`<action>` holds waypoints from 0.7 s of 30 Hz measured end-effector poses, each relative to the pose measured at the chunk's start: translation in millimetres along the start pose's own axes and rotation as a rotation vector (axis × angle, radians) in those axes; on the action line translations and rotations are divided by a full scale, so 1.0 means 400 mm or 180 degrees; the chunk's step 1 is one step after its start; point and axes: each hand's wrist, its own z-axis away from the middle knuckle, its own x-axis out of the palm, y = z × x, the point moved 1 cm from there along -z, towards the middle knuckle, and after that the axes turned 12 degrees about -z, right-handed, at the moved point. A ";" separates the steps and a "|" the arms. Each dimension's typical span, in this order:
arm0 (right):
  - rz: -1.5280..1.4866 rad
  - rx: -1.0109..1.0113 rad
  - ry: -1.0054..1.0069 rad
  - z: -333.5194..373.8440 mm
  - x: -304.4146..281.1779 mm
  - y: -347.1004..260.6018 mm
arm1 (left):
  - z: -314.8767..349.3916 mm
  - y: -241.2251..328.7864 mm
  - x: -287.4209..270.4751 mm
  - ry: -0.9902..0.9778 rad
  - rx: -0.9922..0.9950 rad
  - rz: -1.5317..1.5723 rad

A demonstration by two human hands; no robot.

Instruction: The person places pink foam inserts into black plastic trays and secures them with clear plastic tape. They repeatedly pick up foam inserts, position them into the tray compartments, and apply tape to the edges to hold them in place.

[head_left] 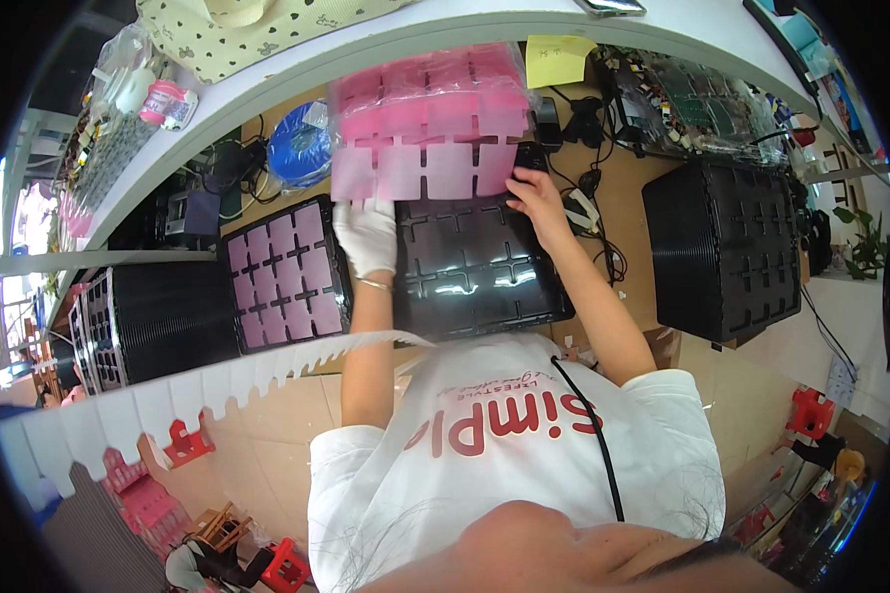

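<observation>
A thin pink slotted sheet (445, 173) is held out over the near side of a shiny black plastic tray (475, 267) with cross-shaped ridges. At its near left edge is my left hand (368, 237), in a white glove, gripping the edge with its fingertips partly hidden by the sheet. My bare right hand (539, 203) pinches the near right corner between thumb and fingers. Behind lies a stack of similar pink sheets (425, 79) in clear plastic wrap. Left of the black tray, another black tray (285, 272) has a pink sheet lying in it.
Tall stacks of black trays stand at the left (168, 321) and right (727, 252). A blue spool (300, 145) and black cables (603, 198) lie around the work spot. A white shelf edge (267, 69) curves across the back, with a yellow note (556, 61) on it.
</observation>
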 end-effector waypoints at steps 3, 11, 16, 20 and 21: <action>0.0466 -0.0093 0.0100 -0.034 0.050 -0.019 | -0.026 0.068 0.004 0.0065 -0.0700 0.0611; 0.0167 0.0254 -0.0388 -0.053 0.004 -0.047 | -0.003 0.125 -0.014 0.0860 -0.0656 -0.2920; 0.1032 0.0297 -0.0250 0.151 -0.080 -0.052 | 0.220 0.148 -0.039 0.0854 -0.1065 -0.4392; 0.1519 -0.0117 -0.0017 0.279 -0.168 0.042 | 0.354 0.151 -0.081 0.1018 -0.1321 -0.5309; 0.1854 -0.0104 0.0095 0.310 -0.162 0.041 | 0.390 0.142 -0.120 0.1005 -0.1120 -0.5153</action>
